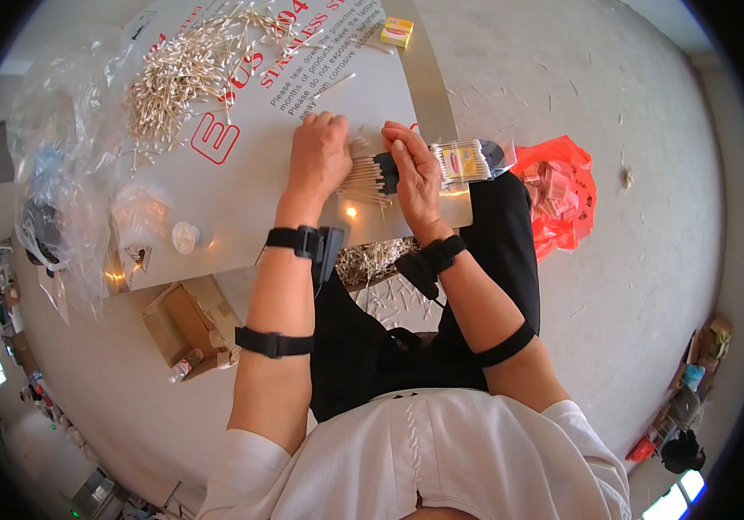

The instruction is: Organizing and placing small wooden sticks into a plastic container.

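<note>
Curled into a loose fist, my left hand (320,158) is over the sheet-covered table, touching the left side of a row of cotton swabs (360,182). Whatever its fingers hold is hidden. My right hand (417,173) has its thumb pressed toward the fingertips, and I cannot make out anything between them. A black piece (386,172) shows at the swabs' right ends, partly covered by that hand. Just right of it lies a pack of cotton swabs with a yellow label (459,162). A pale blur shows between my hands.
A large heap of cotton swabs (183,78) covers the table's far left. A small yellow box (397,32) sits at the far edge. A clear plastic bag (64,173) hangs left; a red bag (562,186) is right. Below are a cardboard box (183,316) and more swabs (372,260).
</note>
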`<control>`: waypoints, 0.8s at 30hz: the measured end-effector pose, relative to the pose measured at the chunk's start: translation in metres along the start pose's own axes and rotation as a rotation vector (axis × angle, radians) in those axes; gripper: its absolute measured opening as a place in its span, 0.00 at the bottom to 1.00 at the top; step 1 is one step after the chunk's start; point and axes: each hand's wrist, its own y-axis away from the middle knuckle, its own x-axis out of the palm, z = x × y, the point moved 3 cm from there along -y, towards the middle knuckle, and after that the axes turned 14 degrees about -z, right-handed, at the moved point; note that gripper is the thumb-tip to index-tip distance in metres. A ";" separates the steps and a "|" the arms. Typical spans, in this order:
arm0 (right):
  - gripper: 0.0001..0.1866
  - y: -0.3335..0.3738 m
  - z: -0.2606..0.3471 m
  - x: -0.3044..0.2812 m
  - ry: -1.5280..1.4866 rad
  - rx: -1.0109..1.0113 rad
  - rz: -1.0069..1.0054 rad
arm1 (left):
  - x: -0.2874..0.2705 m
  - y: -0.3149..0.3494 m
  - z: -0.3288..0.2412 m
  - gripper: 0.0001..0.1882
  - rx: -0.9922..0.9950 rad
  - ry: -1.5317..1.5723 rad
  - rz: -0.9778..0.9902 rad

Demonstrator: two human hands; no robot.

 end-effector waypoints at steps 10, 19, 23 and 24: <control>0.12 0.011 0.008 -0.013 -0.082 0.049 -0.030 | -0.034 0.081 -0.057 0.33 -0.033 -0.003 0.008; 0.18 0.029 0.013 -0.010 -0.032 0.010 -0.073 | -0.013 0.100 -0.065 0.46 -0.186 -0.073 0.157; 0.20 0.033 0.010 -0.006 0.026 -0.071 -0.038 | -0.014 0.101 -0.045 0.42 -0.208 0.044 -0.142; 0.20 0.033 0.008 -0.004 0.042 -0.096 -0.020 | -0.014 0.097 -0.036 0.42 -0.211 0.041 -0.142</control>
